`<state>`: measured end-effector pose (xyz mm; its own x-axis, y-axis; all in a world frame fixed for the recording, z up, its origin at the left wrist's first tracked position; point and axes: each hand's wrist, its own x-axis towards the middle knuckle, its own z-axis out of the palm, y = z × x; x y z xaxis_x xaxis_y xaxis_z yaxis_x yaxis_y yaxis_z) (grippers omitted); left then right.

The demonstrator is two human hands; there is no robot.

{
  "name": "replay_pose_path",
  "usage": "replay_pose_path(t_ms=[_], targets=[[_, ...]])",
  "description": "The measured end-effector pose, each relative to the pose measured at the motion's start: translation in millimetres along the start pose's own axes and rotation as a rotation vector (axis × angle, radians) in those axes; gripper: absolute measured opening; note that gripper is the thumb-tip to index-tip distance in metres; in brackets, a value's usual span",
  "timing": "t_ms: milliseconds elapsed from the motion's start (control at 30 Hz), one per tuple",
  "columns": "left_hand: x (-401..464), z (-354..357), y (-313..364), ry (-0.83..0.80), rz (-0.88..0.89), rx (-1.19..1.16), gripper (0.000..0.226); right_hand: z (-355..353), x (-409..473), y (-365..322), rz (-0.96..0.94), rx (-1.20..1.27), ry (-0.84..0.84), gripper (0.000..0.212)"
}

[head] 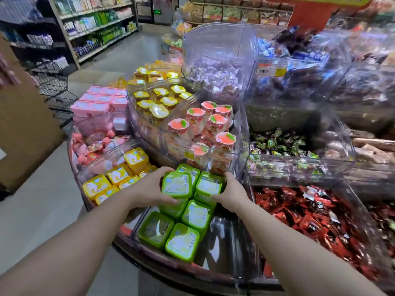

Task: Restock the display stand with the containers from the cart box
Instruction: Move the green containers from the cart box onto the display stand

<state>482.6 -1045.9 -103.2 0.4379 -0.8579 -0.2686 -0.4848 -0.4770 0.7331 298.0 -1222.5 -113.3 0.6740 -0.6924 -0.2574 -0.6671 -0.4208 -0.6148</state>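
Several green lidded containers sit in a clear front compartment (pixel 226 251) of the round display stand. My left hand (pixel 149 188) grips one green container (pixel 177 185) that rests on top of another. Beside it, my right hand (pixel 232 192) holds a second green container (pixel 209 185) at the same height. Two more green containers (pixel 181 244) lie flat near the compartment's front. The cart box is not in view.
Yellow containers (pixel 115 178) fill the compartment to the left, with pink packs (pixel 96 103) behind. An upper tier holds yellow and pink jelly cups (pixel 205 124). Red wrapped sweets (pixel 310 214) lie in the bin to the right. A store aisle with shelves (pixel 96 28) runs off at the left.
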Motion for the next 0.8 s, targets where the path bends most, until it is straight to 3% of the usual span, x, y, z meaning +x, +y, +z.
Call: replay_pose_path(t_ms=[67, 200, 267, 433, 633, 800], targets=[[8, 2, 3, -0.021, 0.023, 0.009, 0.088, -5, -8, -7, -0.083, 0.043, 0.100, 0.086], [18, 9, 20, -0.069, 0.094, 0.042, 0.087, -9, -29, -26, -0.214, 0.084, -0.156, 0.097], [21, 13, 25, -0.098, 0.128, 0.069, 0.089, -5, -34, -29, -0.226, 0.030, -0.110, 0.099], [19, 22, 20, -0.201, 0.187, 0.185, 0.113, 5, -50, -21, -0.154, 0.029, -0.037, 0.088], [16, 15, 8, -0.086, 0.308, 0.534, 0.107, 41, -63, -2, 0.067, 0.000, 0.012, 0.090], [14, 12, 2, -0.099, 0.310, 0.552, 0.101, 56, -59, -5, 0.118, -0.001, 0.054, 0.095]])
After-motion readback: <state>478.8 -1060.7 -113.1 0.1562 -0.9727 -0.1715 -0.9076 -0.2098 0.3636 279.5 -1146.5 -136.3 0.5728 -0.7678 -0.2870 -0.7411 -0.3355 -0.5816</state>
